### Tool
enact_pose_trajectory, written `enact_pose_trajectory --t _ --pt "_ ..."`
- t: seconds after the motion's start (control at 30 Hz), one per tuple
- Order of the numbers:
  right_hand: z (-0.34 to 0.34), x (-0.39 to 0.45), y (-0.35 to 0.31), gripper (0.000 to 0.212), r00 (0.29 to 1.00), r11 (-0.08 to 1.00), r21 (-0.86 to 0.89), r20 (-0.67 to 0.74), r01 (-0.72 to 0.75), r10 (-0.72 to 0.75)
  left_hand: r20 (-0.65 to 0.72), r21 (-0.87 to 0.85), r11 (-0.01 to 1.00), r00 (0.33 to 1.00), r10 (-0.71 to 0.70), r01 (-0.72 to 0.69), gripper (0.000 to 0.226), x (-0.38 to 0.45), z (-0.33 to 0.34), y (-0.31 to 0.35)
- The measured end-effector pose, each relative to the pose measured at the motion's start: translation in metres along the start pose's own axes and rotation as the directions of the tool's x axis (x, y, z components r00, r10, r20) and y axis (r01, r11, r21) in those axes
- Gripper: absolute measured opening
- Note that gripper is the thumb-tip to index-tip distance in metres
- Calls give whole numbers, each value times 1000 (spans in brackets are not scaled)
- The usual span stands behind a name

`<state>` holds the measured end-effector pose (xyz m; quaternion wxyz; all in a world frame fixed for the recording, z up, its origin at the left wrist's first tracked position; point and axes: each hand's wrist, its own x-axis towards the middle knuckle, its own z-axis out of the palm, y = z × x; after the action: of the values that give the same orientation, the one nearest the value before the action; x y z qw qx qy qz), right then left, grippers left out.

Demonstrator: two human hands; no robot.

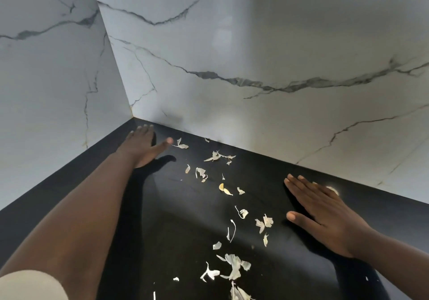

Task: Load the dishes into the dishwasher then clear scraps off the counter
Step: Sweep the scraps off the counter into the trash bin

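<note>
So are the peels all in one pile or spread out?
Spread out. The peels lie scattered over the black counter between the flat left hand and right hand.

The counter runs into a corner, walls standing behind it and to its left. Left hand lies flat far back in that corner, fingers near the back wall. Right hand lies flat on the counter at the right, nearer the front, a scrap peeking out just behind it. Between the hands, the scraps lie scattered on the counter in a loose trail from the back wall toward the front edge, the biggest clump nearest the front, left of the right wrist.
</note>
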<state>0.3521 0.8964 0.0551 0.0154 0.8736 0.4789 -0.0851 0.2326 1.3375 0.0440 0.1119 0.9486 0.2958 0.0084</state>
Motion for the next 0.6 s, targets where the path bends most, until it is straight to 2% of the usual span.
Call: enact_pose_trajectory --t 0.1,0.2,0.27,0.4,0.5,0.57,0.6 --pt "0 0 0 81 1000 1000 -10 9 0 0 61 -44 982 980 187 -185 113 -10 8 50" --pt "0 0 0 82 1000 1000 -6 12 -2 2 83 -49 960 957 279 -276 95 -23 14 92" --pt "1 1 0 83 1000 1000 2 15 -5 5 100 -42 938 933 346 -344 94 -33 18 108" --pt "2 1 0 83 1000 999 33 9 -14 13 189 -27 837 819 541 -547 96 -67 27 137" --pt "2 1 1 86 1000 999 44 5 -12 12 225 -32 766 742 631 -642 101 -92 30 146" --pt "2 1 1 87 1000 999 47 -3 -13 13 233 -123 732 698 678 -670 102 -114 29 146" --pt "2 1 0 86 1000 999 46 -5 -14 14 246 -223 719 675 695 -659 100 -127 29 145"
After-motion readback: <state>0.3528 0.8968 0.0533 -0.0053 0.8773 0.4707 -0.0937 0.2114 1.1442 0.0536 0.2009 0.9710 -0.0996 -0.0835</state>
